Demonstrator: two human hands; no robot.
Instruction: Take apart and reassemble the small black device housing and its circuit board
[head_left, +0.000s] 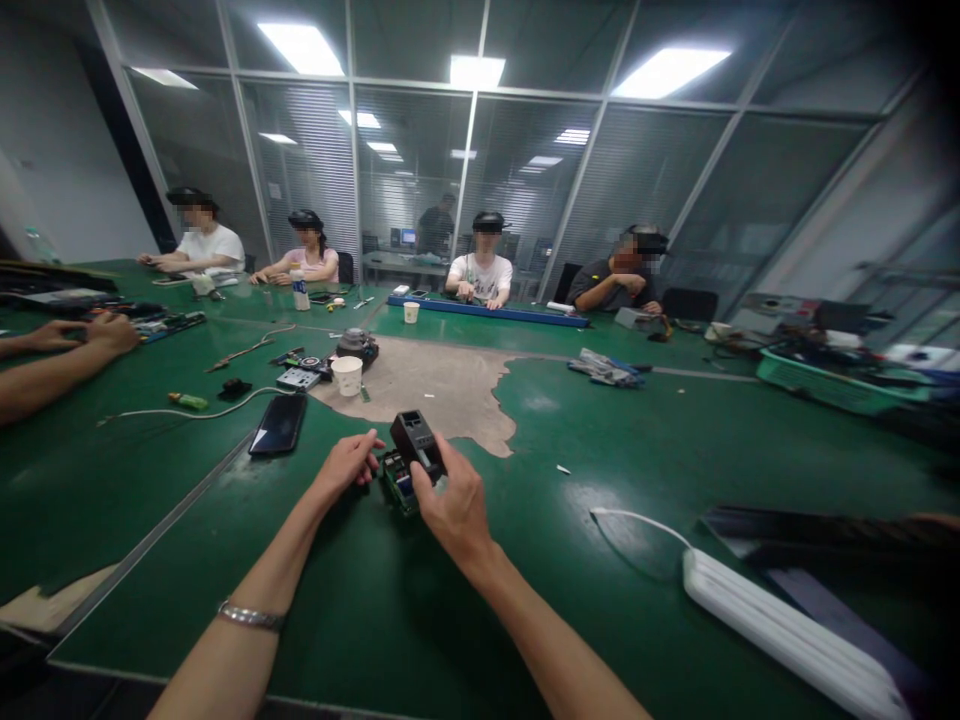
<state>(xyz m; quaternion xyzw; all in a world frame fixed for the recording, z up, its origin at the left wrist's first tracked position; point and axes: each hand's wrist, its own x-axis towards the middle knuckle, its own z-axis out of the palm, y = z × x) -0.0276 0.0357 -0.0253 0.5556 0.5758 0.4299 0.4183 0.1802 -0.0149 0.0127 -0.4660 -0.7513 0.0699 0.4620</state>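
My right hand grips a black plastic housing with rectangular openings, tilted above the green table. Just below and to the left of the housing is a green circuit board with parts on it, partly covered by the housing. My left hand is beside the board's left edge, its fingers curled loosely and pointing right. Whether its fingertips touch the board or hold something small cannot be made out.
On the green table are a phone, a paper cup, a speaker-like part, gloves, a white power strip and a green basket. Several people sit around it; another person's hands are at left.
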